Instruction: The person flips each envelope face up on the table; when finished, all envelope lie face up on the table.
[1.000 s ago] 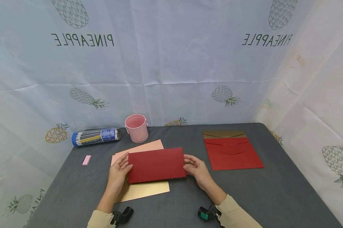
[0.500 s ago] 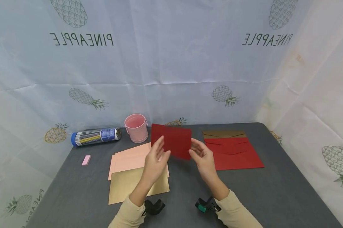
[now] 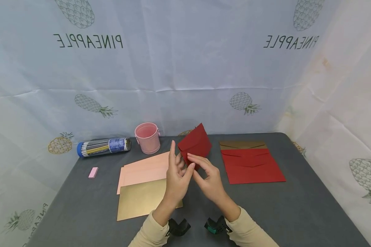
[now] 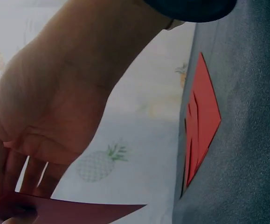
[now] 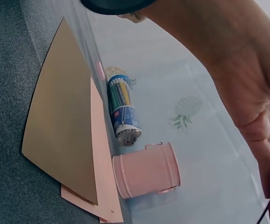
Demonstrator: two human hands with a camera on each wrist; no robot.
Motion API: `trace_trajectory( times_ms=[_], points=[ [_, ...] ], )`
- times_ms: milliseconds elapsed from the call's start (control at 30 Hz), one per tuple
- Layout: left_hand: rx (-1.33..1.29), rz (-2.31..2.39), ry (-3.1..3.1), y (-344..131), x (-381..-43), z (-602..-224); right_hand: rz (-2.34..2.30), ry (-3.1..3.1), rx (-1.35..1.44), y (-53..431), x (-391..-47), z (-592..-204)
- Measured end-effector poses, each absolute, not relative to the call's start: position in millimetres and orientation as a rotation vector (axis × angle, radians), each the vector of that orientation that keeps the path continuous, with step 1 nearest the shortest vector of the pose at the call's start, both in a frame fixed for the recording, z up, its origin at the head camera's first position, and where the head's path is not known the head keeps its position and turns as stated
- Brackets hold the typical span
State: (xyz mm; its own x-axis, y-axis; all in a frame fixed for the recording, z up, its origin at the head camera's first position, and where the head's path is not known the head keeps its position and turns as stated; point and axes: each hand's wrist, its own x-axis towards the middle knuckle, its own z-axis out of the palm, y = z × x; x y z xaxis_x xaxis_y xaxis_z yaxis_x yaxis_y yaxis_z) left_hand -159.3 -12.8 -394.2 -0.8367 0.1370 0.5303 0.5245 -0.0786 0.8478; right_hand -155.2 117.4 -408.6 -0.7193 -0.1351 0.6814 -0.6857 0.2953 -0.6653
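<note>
A dark red envelope (image 3: 198, 142) is held up tilted over the middle of the table, its flap side showing in the head view. At its lower corner, my left hand (image 3: 176, 178) holds it between thumb and fingers, the index finger pointing up. From the right, my right hand (image 3: 211, 181) pinches the same lower part, its thumb close to the left thumb. The left wrist view has the envelope (image 4: 93, 212) along the bottom, covering the left fingertips. Only a sliver of red shows by the right hand (image 5: 251, 102) in the right wrist view.
Left of my hands lie a gold envelope (image 3: 139, 202) and pink envelopes (image 3: 148, 168). Red envelopes (image 3: 250, 168) overlap a brown one (image 3: 241, 144) on the right. Behind are a pink bucket (image 3: 147, 139) and a tube of pencils (image 3: 103, 147); a pink eraser (image 3: 93, 172) lies far left.
The dark red envelope has been lifted from above the gold envelope, moved right and turned so its flap side shows. The left hand has moved right, and both hands now meet at its lower corner.
</note>
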Motion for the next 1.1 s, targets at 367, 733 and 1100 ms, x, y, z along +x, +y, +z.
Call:
trace_trajectory(
  times_ms=[367, 733, 1100],
  points=[
    [-0.553, -2.067, -2.025, -32, -164, -385, 1.499, -2.103, 0.616, 129, -154, -401],
    [-0.386, -2.248, -1.993, -52, -192, -414, 1.603, -2.055, 0.230, 200, -184, -424],
    [-0.328, -2.434, -1.861, -65, -208, -432, 2.057, -2.082, 0.243, 233, -203, -469]
  ],
)
